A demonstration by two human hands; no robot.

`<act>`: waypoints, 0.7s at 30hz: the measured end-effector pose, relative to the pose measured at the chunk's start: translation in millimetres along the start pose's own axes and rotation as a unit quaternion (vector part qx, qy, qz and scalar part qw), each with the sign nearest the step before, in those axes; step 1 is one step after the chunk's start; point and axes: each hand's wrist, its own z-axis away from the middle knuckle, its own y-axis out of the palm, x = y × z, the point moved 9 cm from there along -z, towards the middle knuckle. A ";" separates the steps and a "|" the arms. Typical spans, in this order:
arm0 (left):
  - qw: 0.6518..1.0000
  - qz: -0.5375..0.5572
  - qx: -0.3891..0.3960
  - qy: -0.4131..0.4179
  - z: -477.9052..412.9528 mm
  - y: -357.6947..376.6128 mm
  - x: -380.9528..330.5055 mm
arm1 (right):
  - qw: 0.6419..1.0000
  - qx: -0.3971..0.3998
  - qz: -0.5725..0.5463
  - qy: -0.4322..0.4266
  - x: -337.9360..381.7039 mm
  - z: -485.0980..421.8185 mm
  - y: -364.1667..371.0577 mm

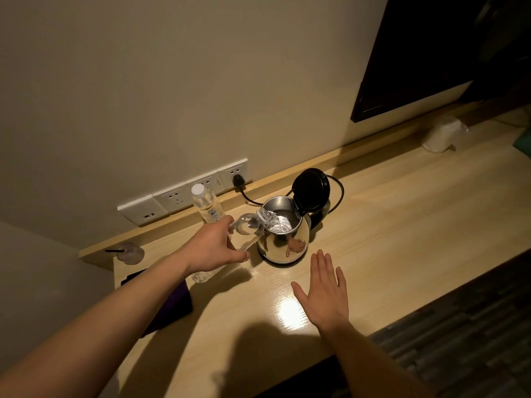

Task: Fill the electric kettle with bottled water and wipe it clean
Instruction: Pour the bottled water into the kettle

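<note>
Plainly the filling step is under way. The left hand (215, 248) grips a bottle (248, 225) tipped neck-first over the left rim of the kettle (283, 245), and water runs from its mouth into the pot. The kettle stands on the counter (402, 214) with its lid (311, 189) hinged up at the far side. How much water is left in the bottle is hard to tell.

The next move likely calls for holding the tilt until the flow stops, then righting the bottle and setting it down clear of the kettle. After that come closing the lid and wiping.

The left arm reaches in from the kettle's near left, with the fingers wrapped round the bottle's middle. The right hand (324, 294) lies flat, palm down and fingers straight, just in front of the kettle, holding nothing.

A capped spare bottle (205, 206) stands behind the kettle to its left.
</note>
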 end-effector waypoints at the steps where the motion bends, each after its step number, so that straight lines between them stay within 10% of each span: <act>1: 1.000 0.003 0.004 0.002 -0.2 -0.1 -0.6 | 1.000 0.002 0.002 0.000 0.0 0.1 0.5; 21: 0.990 0.090 0.111 -0.007 -6.4 7.7 5.6 | 1.000 -0.010 -0.004 0.001 -1.2 -1.7 3.6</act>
